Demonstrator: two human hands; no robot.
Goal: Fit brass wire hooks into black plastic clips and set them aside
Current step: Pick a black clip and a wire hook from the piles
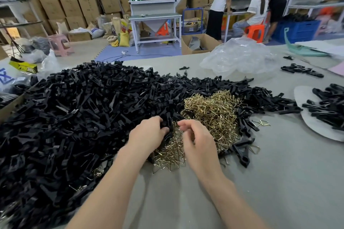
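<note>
A big pile of black clips point(78, 117) covers the left of the gray table point(270, 173). The left hand point(149, 134) is closed around one black clip point(168, 121). Just beside it, the right hand point(197, 139) is half curled over the brass hooks point(214, 111); I cannot tell if it holds one. Far right, more clips lie on a white sheet point(305, 117).
</note>
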